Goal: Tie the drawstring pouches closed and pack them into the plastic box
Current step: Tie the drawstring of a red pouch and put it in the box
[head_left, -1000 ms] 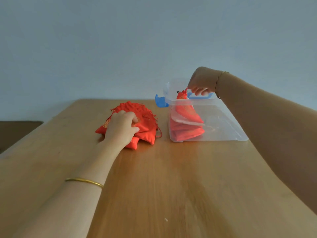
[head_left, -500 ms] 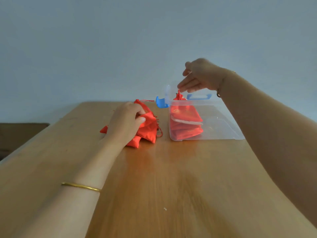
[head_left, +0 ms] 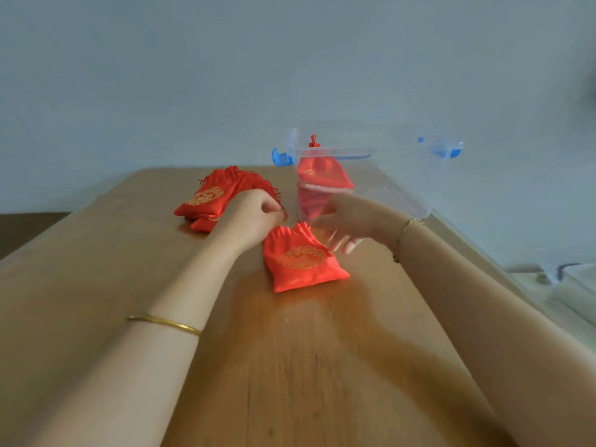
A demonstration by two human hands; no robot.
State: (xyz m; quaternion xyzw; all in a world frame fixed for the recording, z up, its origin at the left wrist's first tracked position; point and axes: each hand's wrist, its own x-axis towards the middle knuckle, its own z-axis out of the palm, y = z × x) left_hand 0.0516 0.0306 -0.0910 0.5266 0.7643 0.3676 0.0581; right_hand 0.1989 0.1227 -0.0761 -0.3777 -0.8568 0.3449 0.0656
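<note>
1. both hands meet over the near middle of the wooden table, the forearms reaching in from the bottom corners and converging. the left hand is knuckles up with its fingers curled, thumb and fingertips pinching at the gathered mouth of the front pouch. a gold bangle sits on that forearm.
2. the right hand is motion-blurred, its fingers loosely spread and angled down toward the pouch's far right corner. it seems to hold nothing, and i cannot tell whether it touches the fabric.
3. the front pouch lies flat with its gold emblem up and its mouth pointing away, just short of the box. the mouth is puckered and no knot shows.
4. the step in hand looks like closing this pouch. each hand should take one cord end and pull outward evenly while the body stays on the table, then knot snug against the gather.
5. behind the left hand lies a pile of pouches, apparently waiting their turn.
6. farthest is the plastic box with its blue latches. packed pouches stand against its left end, one tied top poking above the rim.
</note>
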